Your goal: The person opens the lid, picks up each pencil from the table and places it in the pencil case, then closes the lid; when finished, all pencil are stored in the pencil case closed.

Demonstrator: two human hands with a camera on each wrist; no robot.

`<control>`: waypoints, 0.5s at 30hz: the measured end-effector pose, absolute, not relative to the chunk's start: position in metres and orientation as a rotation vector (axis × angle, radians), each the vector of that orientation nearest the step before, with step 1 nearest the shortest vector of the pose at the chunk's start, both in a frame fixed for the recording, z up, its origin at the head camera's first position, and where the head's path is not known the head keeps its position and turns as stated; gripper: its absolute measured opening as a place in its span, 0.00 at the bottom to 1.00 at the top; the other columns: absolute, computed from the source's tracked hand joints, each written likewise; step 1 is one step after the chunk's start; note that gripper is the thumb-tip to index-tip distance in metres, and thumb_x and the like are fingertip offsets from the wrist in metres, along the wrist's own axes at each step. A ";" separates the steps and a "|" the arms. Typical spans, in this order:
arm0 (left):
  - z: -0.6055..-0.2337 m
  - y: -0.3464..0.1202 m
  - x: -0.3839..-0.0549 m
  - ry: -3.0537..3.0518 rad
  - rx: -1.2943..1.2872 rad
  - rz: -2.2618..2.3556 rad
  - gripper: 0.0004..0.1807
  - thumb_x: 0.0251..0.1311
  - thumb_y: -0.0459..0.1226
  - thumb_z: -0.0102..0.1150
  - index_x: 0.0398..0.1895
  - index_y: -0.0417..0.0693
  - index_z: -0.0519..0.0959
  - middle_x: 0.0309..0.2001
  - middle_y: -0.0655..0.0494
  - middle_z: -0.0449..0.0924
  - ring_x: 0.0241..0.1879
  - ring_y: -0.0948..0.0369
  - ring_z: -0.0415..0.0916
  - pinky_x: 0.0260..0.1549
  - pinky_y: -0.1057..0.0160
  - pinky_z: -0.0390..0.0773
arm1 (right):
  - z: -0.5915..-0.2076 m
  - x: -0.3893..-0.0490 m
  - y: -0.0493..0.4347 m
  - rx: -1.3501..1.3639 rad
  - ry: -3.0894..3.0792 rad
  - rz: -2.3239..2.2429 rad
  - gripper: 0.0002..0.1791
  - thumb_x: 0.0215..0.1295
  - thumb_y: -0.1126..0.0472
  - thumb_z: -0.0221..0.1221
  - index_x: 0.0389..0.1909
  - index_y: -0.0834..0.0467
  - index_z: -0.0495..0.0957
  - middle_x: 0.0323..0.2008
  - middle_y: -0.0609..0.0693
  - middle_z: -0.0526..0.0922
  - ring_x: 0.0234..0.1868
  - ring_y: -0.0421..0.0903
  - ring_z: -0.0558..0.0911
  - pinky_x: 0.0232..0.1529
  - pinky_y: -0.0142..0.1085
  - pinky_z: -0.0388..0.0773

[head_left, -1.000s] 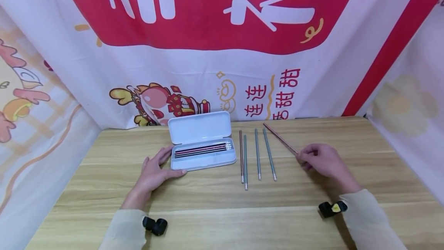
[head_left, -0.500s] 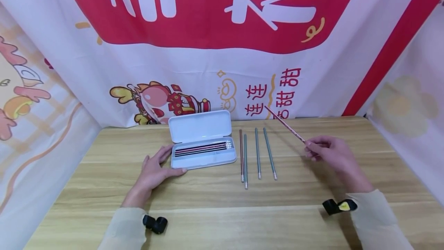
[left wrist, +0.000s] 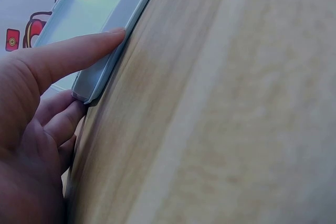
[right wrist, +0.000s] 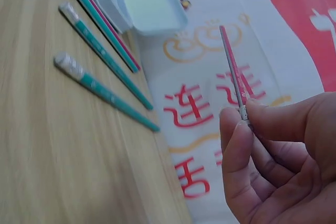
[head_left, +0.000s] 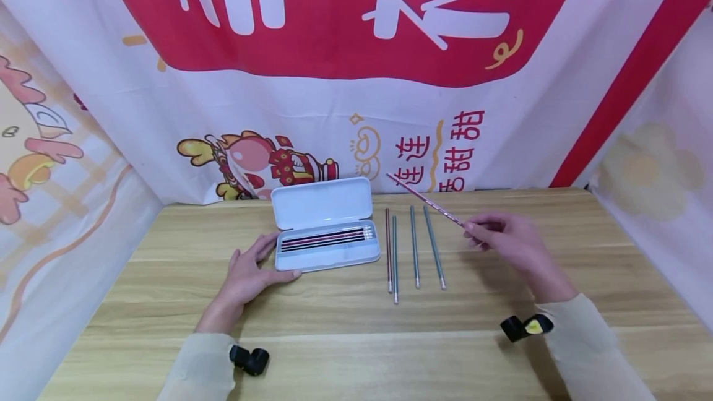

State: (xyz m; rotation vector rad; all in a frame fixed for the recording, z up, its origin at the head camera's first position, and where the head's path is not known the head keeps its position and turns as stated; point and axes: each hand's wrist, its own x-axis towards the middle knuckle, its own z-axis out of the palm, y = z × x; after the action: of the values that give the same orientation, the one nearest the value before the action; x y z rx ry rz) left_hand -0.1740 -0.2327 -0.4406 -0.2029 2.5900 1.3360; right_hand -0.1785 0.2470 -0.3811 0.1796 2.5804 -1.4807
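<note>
An open white pencil case (head_left: 328,260) stands on the table with its lid (head_left: 323,204) tipped back and several dark and red pencils (head_left: 323,239) inside. My left hand (head_left: 247,276) holds its front left corner, the thumb (left wrist: 97,48) along the front rim and the fingers at the left side. Above the table, my right hand (head_left: 504,241) pinches a red pencil (head_left: 426,198) near its eraser end, the far end pointing up and left. Beneath and left of that hand lie green pencils (head_left: 414,246), one beside a red pencil (head_left: 388,249).
The wooden table (head_left: 356,351) ends at a printed cloth backdrop (head_left: 312,104), close behind the case lid. Cloth also hangs at the left and right sides. A black wrist camera (head_left: 526,328) sits on each sleeve.
My right hand has lifted the red pencil off the table, first drawing right, then moving left towards the case. My left hand stays at the case corner.
</note>
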 end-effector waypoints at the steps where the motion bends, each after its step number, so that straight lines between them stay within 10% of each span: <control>1: -0.440 -0.232 -0.174 2.592 -0.202 1.334 0.62 0.50 0.55 0.85 0.86 0.66 0.58 0.85 0.55 0.59 0.90 0.46 0.29 0.84 0.35 0.16 | -0.380 -0.180 0.242 0.154 2.595 -1.470 0.21 0.80 0.50 0.62 0.63 0.60 0.82 0.54 0.62 0.88 0.50 0.54 0.86 0.53 0.42 0.91; 15: -0.438 -0.231 -0.173 2.592 -0.210 1.333 0.61 0.51 0.54 0.85 0.87 0.65 0.58 0.86 0.54 0.59 0.90 0.45 0.29 0.84 0.34 0.16 | -0.380 -0.219 0.168 -0.245 2.701 -1.311 0.08 0.76 0.59 0.65 0.49 0.57 0.88 0.44 0.61 0.89 0.43 0.57 0.88 0.43 0.44 0.90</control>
State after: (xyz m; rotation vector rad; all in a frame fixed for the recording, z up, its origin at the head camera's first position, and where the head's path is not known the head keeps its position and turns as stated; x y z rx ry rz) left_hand -0.1733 -0.2315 -0.4384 -0.2104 2.5922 1.3330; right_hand -0.2194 0.1685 -0.3804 -0.2450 2.7013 -1.3110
